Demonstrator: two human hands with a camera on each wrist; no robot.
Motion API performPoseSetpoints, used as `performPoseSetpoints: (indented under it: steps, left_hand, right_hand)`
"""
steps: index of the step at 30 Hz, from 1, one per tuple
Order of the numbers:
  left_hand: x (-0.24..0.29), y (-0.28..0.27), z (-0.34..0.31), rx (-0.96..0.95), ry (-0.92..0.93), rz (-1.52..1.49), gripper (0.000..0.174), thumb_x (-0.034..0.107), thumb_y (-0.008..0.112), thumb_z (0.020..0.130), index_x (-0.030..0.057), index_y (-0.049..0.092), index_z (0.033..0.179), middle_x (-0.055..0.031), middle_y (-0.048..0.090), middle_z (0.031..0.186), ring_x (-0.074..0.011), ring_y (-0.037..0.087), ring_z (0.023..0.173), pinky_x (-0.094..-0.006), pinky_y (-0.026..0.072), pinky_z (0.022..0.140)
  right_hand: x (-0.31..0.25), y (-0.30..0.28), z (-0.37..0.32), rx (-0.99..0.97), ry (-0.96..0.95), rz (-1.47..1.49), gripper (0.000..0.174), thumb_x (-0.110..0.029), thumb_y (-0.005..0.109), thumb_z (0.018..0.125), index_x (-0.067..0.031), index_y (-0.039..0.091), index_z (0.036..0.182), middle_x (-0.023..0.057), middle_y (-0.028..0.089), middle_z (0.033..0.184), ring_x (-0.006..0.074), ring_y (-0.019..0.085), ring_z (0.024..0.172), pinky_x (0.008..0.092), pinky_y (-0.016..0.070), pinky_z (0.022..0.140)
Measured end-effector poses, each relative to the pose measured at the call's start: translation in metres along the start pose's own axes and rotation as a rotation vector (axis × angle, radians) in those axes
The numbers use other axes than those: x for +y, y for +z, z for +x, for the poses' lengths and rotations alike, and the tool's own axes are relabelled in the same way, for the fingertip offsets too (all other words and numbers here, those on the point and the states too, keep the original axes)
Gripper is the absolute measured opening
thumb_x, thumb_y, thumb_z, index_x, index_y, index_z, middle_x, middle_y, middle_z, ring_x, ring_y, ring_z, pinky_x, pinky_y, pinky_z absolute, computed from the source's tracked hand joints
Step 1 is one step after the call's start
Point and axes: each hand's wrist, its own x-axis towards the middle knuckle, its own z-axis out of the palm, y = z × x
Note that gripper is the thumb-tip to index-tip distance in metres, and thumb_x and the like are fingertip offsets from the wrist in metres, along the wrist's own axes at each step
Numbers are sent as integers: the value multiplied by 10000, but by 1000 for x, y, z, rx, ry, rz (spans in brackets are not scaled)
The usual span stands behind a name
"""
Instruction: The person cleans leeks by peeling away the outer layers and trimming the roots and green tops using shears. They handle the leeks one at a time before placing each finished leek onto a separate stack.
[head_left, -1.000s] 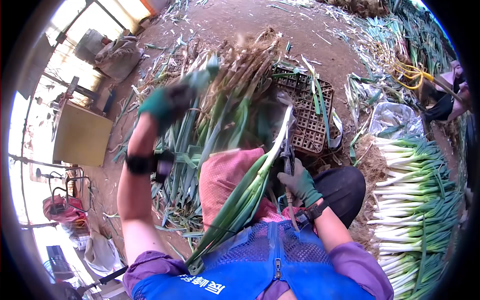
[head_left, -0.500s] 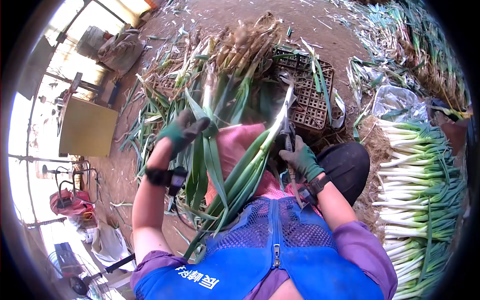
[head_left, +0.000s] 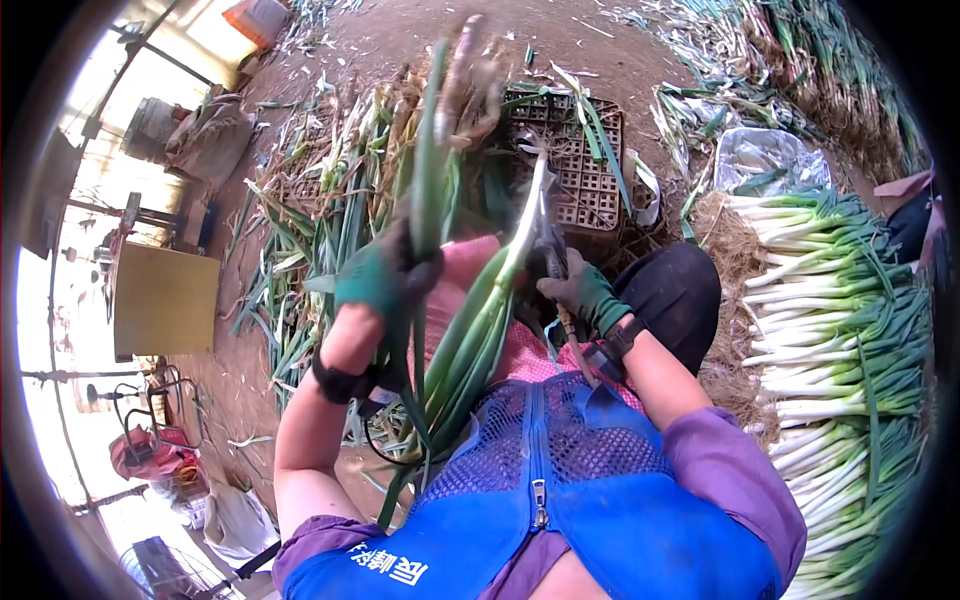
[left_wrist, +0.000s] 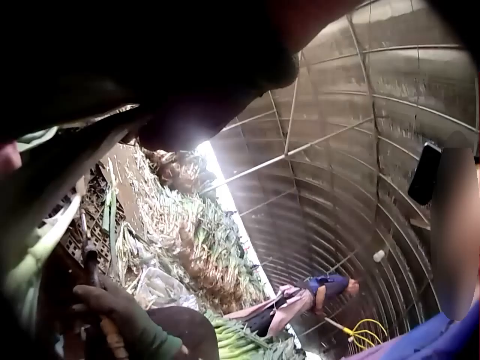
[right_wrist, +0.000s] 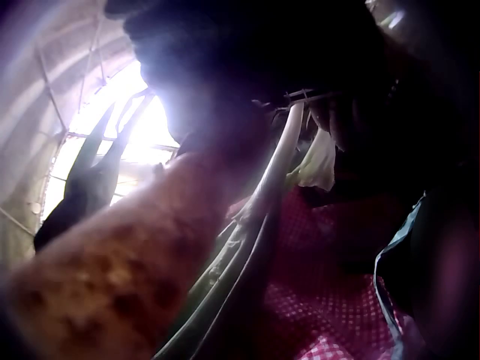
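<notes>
My gloved left hand (head_left: 390,270) grips a long green onion (head_left: 428,165) by its leaves, its root end pointing away and blurred. In my gloved right hand (head_left: 583,287) is a dark gun-like tool (head_left: 552,250) with a slim nozzle and a hose trailing toward my waist. A second onion, with a peeled white stem (head_left: 527,225), lies across my lap beside the nozzle, its green leaves (head_left: 462,350) against my vest. The left wrist view also shows the right hand (left_wrist: 127,311) curled round the tool. Seen from the right wrist, the white stem (right_wrist: 281,150) runs down past a pink checked cloth (right_wrist: 300,262).
A heap of untrimmed onions (head_left: 340,220) lies at the front left, beside an upturned plastic crate (head_left: 585,185). Cleaned onions (head_left: 810,350) are stacked at the right. Another person (left_wrist: 289,304) with a yellow-ended pole is beyond. A yellowish board (head_left: 165,300) stands left.
My left hand came back from over the heap toward my lap and now holds an onion raised. The right hand and its tool stay nearly in place.
</notes>
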Motion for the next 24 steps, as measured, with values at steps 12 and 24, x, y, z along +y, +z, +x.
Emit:
performPoseSetpoints:
  steps: [12,24]
  left_hand:
    - [-28,129,39,-334,-64,323,806,548,620,844,198,333,1512,-244,450,1443,-410,512,1267,-496,400,1062]
    - [-93,164,88,-578,-384,51,439,220,742,851,-7,590,1194,-94,694,1029,-171,664,879,-303,548,791]
  right_hand:
    - [-6,-30,-42,-72,-154,604,332,-217,694,817,-22,554,1047,53,612,799,108,581,641,272,501,582]
    - [-26,-14,-95,-254,-57,211,481,-369,711,773,31,585,1008,200,653,864,272,650,808,373,496,733]
